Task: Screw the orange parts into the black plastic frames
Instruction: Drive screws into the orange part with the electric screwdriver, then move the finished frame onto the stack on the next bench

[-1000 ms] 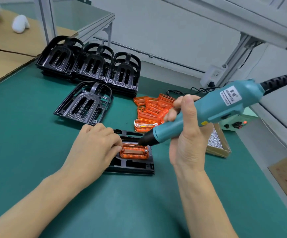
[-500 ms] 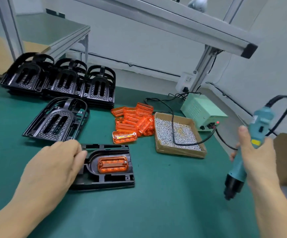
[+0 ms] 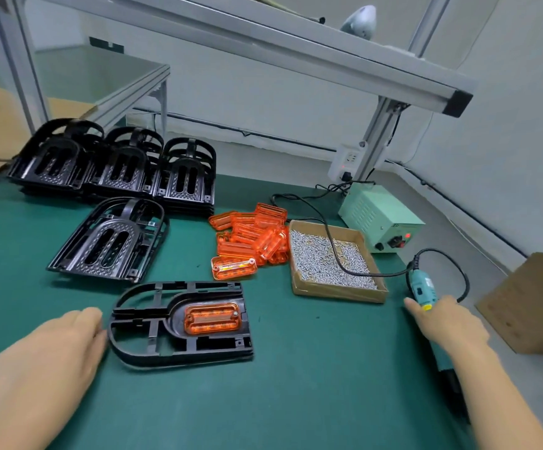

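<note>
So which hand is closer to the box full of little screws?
The right hand. It holds the screwdriver just right of the screw box, near its front corner. The left hand is far off, touching the black frame.

My right hand (image 3: 448, 326) covers the middle of the electric screwdriver (image 3: 423, 289), and my forearm hides its tip. My left hand (image 3: 52, 355), blurred, sits at the rounded end of the black frame (image 3: 153, 349); I can't tell if it touches. The cardboard box (image 3: 530, 303) right of the screwdriver is cut off by the edge.
</note>
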